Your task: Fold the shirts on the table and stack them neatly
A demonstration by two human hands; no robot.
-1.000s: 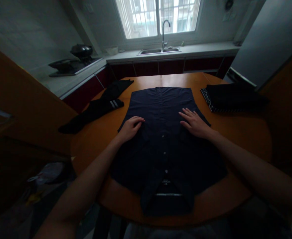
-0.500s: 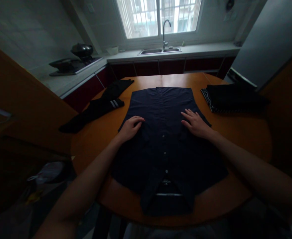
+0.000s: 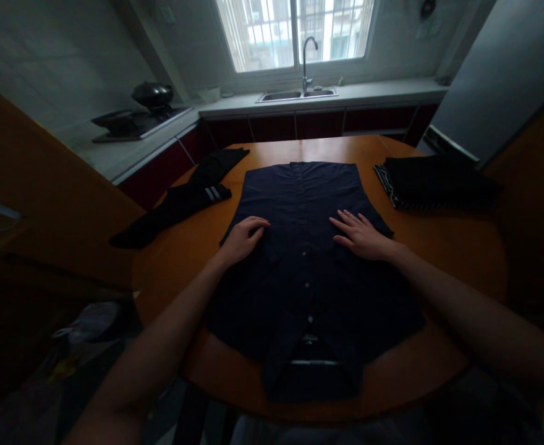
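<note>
A dark navy button-up shirt (image 3: 300,210) lies flat, front up, with its collar towards me and its hem at the far side. Small pale buttons run down its middle, and a label shows inside the collar. On the left half of the shirt rests my left hand (image 3: 245,238), open, its fingers together and slightly bent and the thumb apart. My right hand (image 3: 360,235) lies open on the right half, palm down with fingers spread. Neither hand holds anything.
The shirt is on a rounded wooden table (image 3: 439,259). A black garment with white stripes (image 3: 183,198) lies at its left, and folded dark clothes (image 3: 439,179) are stacked at its right. Beyond are a sink (image 3: 281,96), a stove (image 3: 146,120) and a fridge (image 3: 494,80).
My right hand has slid slightly inward and towards me over the shirt, its fingers spreading more. My left hand and the shirt look unmoved.
</note>
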